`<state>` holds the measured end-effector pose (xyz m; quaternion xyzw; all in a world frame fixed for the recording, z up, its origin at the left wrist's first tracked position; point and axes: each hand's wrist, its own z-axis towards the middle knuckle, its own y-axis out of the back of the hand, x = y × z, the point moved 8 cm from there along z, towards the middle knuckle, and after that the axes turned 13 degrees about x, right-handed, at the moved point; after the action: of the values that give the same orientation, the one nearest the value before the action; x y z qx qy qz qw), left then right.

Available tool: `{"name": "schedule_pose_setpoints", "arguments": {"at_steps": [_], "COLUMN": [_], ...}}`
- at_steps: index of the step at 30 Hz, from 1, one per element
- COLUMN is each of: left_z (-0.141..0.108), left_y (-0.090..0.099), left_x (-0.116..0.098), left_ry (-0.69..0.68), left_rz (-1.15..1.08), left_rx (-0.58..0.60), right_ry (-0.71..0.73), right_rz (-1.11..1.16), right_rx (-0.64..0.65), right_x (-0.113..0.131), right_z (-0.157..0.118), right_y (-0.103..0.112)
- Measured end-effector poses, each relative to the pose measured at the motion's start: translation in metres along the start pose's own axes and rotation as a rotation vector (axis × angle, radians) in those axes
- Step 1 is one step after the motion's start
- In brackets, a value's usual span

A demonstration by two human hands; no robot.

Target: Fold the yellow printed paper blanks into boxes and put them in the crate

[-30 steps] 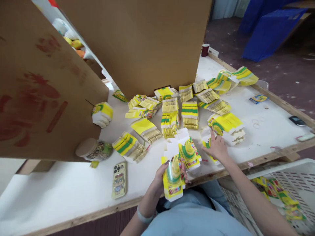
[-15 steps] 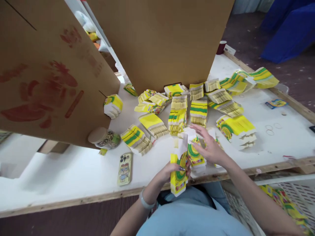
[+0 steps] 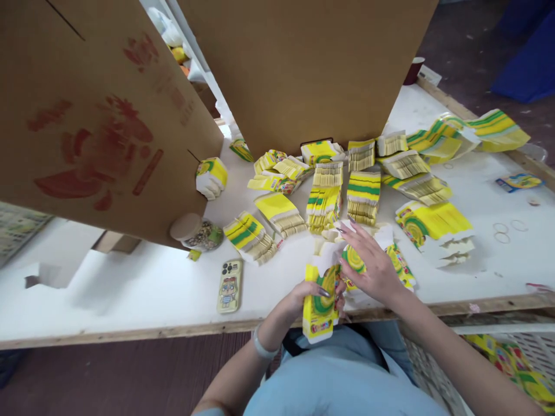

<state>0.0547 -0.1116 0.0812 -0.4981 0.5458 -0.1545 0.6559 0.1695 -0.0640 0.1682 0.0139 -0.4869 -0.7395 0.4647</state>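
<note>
My left hand (image 3: 300, 296) is wrapped round a yellow carton (image 3: 317, 320) with a green swirl print, held upright at the table's front edge. White flaps stand up at the carton's top. Fingers stretched out, my right hand (image 3: 376, 271) is just right of those flaps; whether its fingertips touch them I cannot tell. Partly hidden beneath my right hand is another yellow carton (image 3: 354, 259). A further printed carton (image 3: 399, 267) lies to its right. Behind them, flat folded cartons (image 3: 324, 199) lie in fanned stacks.
Large cardboard boxes (image 3: 299, 75) stand at the back and left. A phone (image 3: 229, 286) and a lidded jar (image 3: 197, 232) are on the white table (image 3: 151, 294). Rubber bands (image 3: 502, 233) lie at right, near a blue packet (image 3: 519, 182). A crate with yellow packs (image 3: 515, 370) is below.
The view has turned, so the table's things sit farther right. My right hand's fingers are now closer to the carton's top flaps. My left hand keeps its hold.
</note>
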Motion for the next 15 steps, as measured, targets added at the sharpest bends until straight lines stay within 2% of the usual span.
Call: {"name": "schedule_pose_setpoints", "arguments": {"at_steps": [4, 9, 15], "left_z": [0.001, -0.001, -0.005], "left_y": [-0.004, 0.002, 0.006], "left_x": [0.002, 0.001, 0.0], "left_ry": [0.008, -0.001, -0.007], "left_rz": [-0.023, -0.027, -0.057], "left_rx": [0.027, -0.034, -0.044], "right_ry": [-0.002, 0.017, 0.045], "right_rz": [-0.049, -0.061, -0.016], "right_rx": [-0.029, -0.089, -0.157], "right_x": [0.003, 0.006, 0.012], "right_z": [-0.004, -0.007, -0.013], "right_y": [0.003, 0.005, 0.007]}}
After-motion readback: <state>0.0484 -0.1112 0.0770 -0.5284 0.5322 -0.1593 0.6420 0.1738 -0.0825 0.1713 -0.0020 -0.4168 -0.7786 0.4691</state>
